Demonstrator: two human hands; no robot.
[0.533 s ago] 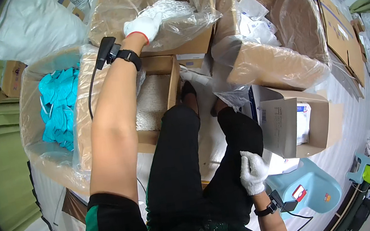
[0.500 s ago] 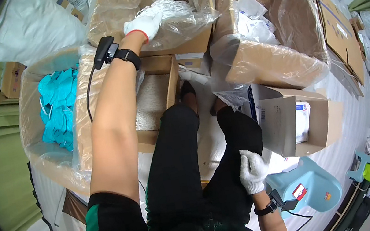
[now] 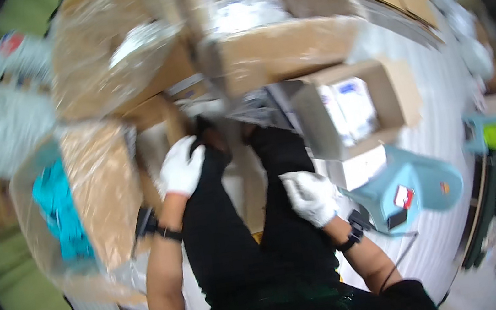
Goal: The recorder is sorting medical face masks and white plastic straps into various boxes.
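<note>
My left hand (image 3: 181, 169), in a white glove, is over my left knee, beside the small cardboard box (image 3: 141, 116). Its thumb stands apart from the fingers and nothing shows in it. My right hand (image 3: 312, 198), gloved too, rests against my right thigh with its fingers curled in. Whatever they may hold is hidden. Just beyond it is an open carton (image 3: 402, 98) with white and blue packets (image 3: 349, 109) inside. Dark wrist straps with small devices sit on both forearms. The picture is blurred by motion.
Ahead stand two large plastic-lined cartons, one with white stringy material (image 3: 140, 42), the other with white packets (image 3: 247, 10). At left, a lined box (image 3: 104, 194) holds teal pieces (image 3: 60, 210). A light-blue plastic stool (image 3: 420, 184) is at right.
My left hand has come back from the white material in the far carton to my left knee. My right hand stays by my thigh. The whole view has turned to the right.
</note>
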